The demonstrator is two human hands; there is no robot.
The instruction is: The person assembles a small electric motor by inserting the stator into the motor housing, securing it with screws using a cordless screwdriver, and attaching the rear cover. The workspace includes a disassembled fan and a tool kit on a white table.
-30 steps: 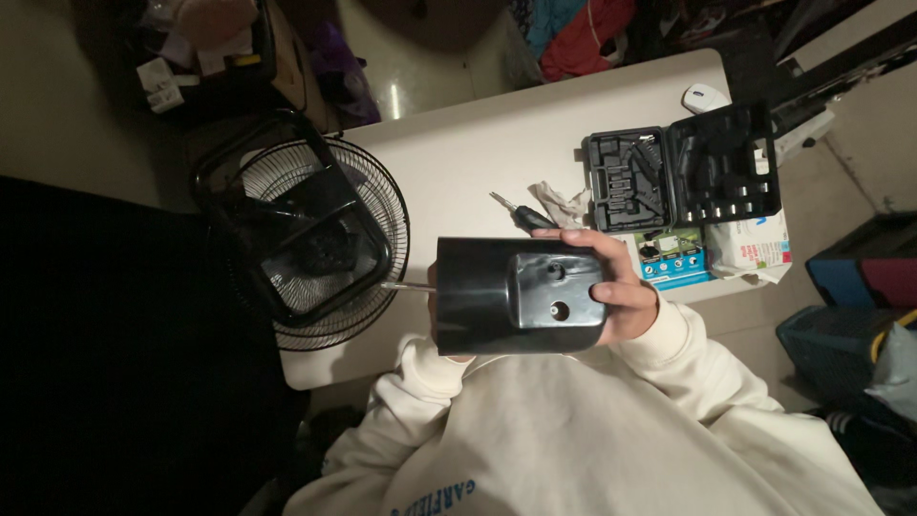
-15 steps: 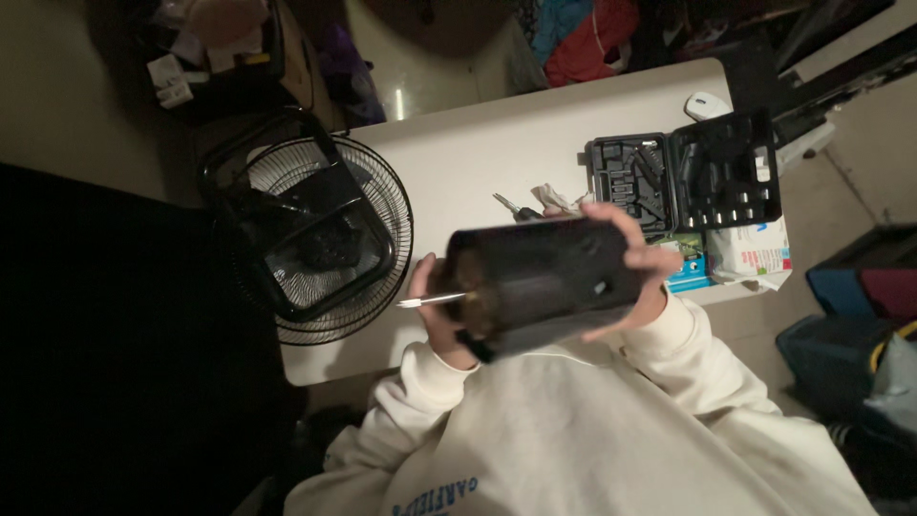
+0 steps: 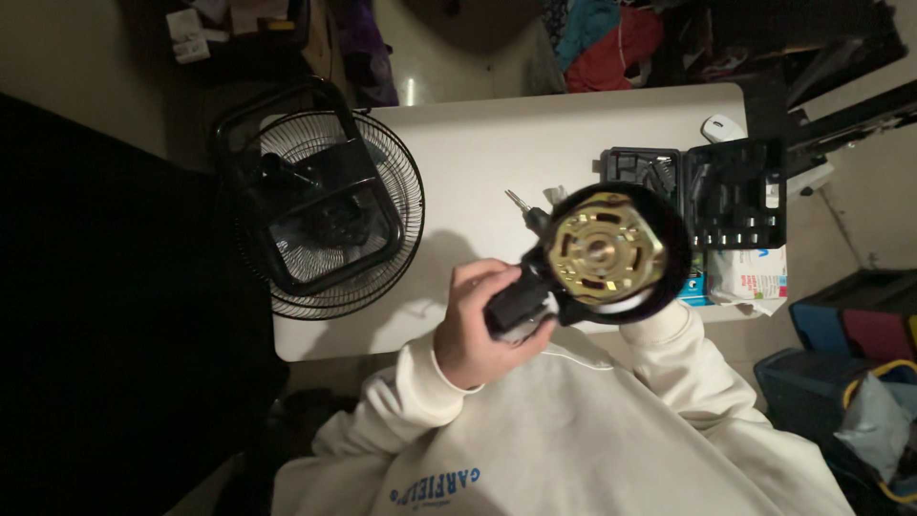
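Our left hand (image 3: 478,334) has its fingers clamped on the motor (image 3: 604,256) neck, held above the tabletop (image 3: 497,153). Our right hand's hidden (grip unclear). If either slips, it could drop onto the toolcase (image 3: 726,196).

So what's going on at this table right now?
A person in a cream sweatshirt holds a black fan motor housing above a white table, its brass-coloured motor face toward the camera. The left hand grips its neck; the right hand is hidden behind it. A fan guard and an open tool case lie on the table.
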